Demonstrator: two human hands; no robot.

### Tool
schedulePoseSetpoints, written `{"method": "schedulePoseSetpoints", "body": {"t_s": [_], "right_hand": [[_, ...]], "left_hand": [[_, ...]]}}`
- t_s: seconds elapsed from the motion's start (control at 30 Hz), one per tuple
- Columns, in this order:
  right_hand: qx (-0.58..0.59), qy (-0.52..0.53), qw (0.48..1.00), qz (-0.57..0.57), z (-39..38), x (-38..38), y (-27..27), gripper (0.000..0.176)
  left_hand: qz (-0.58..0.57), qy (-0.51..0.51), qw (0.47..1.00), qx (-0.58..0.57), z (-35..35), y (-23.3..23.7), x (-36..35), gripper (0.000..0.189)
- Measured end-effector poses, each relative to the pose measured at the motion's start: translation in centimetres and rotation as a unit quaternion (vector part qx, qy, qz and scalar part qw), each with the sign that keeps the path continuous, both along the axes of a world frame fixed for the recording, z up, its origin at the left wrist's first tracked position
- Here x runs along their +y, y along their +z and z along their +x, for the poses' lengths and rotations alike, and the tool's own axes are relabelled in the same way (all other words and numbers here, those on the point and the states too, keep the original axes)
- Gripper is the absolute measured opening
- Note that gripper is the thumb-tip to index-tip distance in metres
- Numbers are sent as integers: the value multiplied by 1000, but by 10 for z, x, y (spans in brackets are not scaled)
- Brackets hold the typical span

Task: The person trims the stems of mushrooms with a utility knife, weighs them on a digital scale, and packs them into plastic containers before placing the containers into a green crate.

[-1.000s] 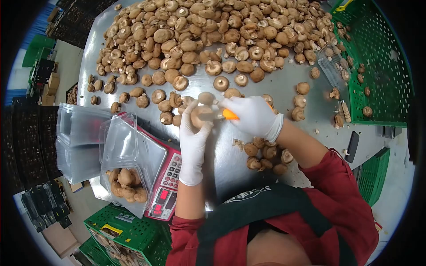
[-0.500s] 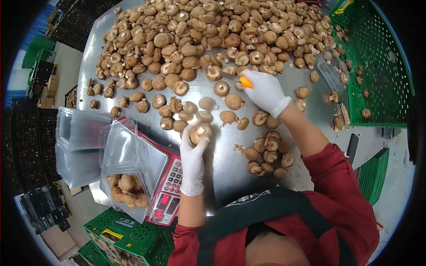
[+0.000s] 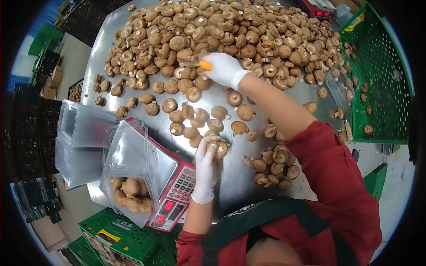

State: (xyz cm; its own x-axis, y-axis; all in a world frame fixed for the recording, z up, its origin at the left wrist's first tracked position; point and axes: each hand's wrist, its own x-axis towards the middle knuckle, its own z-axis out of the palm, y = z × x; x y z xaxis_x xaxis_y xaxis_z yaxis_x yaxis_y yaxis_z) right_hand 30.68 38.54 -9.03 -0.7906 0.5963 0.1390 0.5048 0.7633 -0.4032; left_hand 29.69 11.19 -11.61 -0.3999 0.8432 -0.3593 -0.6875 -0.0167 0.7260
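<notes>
My gloved left hand (image 3: 205, 168) is closed around a brown mushroom (image 3: 220, 150), its pale stem side partly showing, just above the metal table (image 3: 233, 186). Farther off, my gloved right hand (image 3: 225, 70) grips a knife by its orange handle (image 3: 205, 65). The knife's blade points left over the near edge of the big mushroom pile (image 3: 177, 43) and is blurred. Loose mushrooms lie between my two hands, among them a pale-stemmed one (image 3: 234, 98). Below my right forearm sits a small group of mushrooms (image 3: 276, 169).
To the left, a red scale (image 3: 183, 182) stands beside stacked clear plastic trays (image 3: 80, 165). A clear tray of mushrooms (image 3: 132, 193) rests at the scale. A green crate (image 3: 380, 57) borders the right side, near a wooden-handled tool (image 3: 348, 131). Another scale (image 3: 323, 13) sits at the back.
My right hand has swung left and away from me with the knife, to the pile's edge. My left hand still holds the mushroom, now turned more sideways. The view has shifted slightly.
</notes>
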Motion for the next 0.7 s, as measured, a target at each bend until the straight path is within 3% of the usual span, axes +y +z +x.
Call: {"method": "schedulePoseSetpoints", "body": {"t_s": [0.03, 0.1, 0.17, 0.23, 0.3, 0.37, 0.43, 0.5, 0.57, 0.63, 0.7], "right_hand": [[36, 5, 988, -148, 9, -3, 11, 26], [104, 11, 896, -432, 33, -20, 35, 29], [127, 9, 819, -559, 59, -42, 55, 34], [170, 23, 751, -638, 74, -59, 48, 34], [193, 25, 720, -666, 87, -77, 49, 35], [201, -8, 687, -699, 95, -97, 46, 35], [182, 33, 711, -679, 102, -111, 48, 32], [164, 4, 743, -649, 105, -125, 43, 28], [159, -42, 769, -617, 109, -143, 64, 27], [167, -68, 780, -599, 126, -151, 65, 26], [190, -77, 773, -600, 152, -149, 55, 28]], "left_hand": [[5, 10, 1000, 3, -2, 1, 0, 13], [-22, 16, 999, 45, -10, 1, 0, 13], [-45, 10, 989, 137, -15, 13, 7, 14], [-1, 73, 978, 194, -7, 44, 20, 41], [19, 78, 974, 212, -5, 55, 25, 59], [21, 39, 977, 206, -2, 63, 23, 64], [14, 32, 972, 234, -1, 57, 18, 65], [-6, 72, 882, 465, -3, 43, 7, 60], [-8, 56, 950, 308, -2, 76, -17, 64], [-40, 95, 849, 519, -14, 99, -51, 62], [-128, 165, 766, 608, -32, 130, -86, 59]]}}
